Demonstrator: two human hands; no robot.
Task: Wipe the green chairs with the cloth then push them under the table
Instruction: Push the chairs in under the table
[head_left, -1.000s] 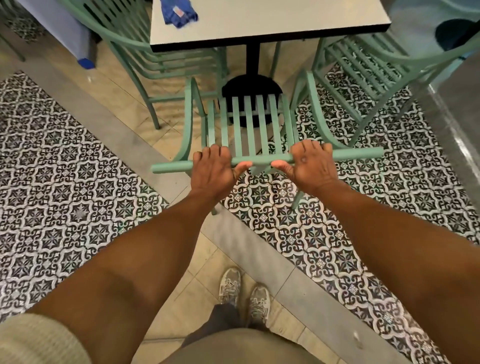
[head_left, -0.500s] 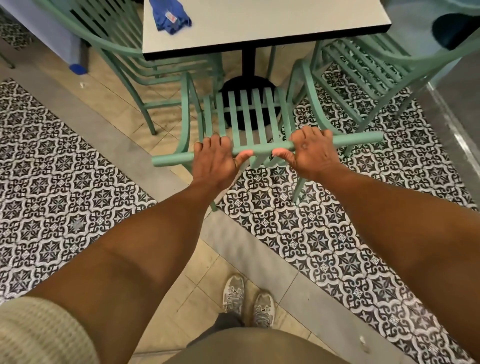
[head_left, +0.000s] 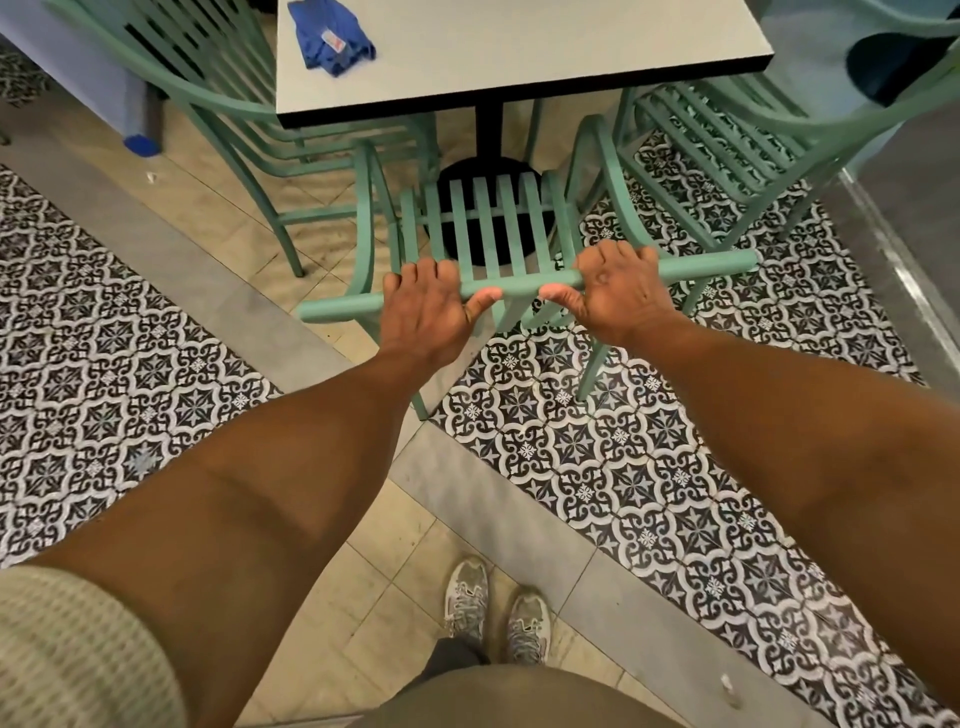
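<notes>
- Since the earlier frames, the green chair (head_left: 488, 223) has slid forward, so its slatted seat now sits closer to the bench's (head_left: 519, 52) black pedestal base (head_left: 485, 171), with the front of the seat tucked under the bench edge.
- Both hands have stayed on the chair's top rail (head_left: 524, 286) throughout, arms stretched out ahead of the person.
- Left hand (head_left: 423, 306) grips the rail left of centre: fingers curled over the far side, thumb lying along the near side and pointing right.
- Right hand (head_left: 618, 293) grips the same rail right of centre: fingers wrapped over the top, thumb pointing left toward the other thumb.
- A short stretch of bare rail shows between the two thumbs, and the rail's ends stick out beyond each hand.
- Blue cloth (head_left: 330, 36) lies crumpled on the pale bench top near its far left corner, well apart from both hands.
- Second green chair (head_left: 218, 93) stands to the left of the bench, its seat partly under the bench top.
- Third green chair (head_left: 727, 145) stands to the right, angled beside the bench.
- Floor is patterned black-and-white tile (head_left: 597, 457) crossed by grey bands, with beige tile near the person's grey sneakers (head_left: 493, 608) at the bottom.
</notes>
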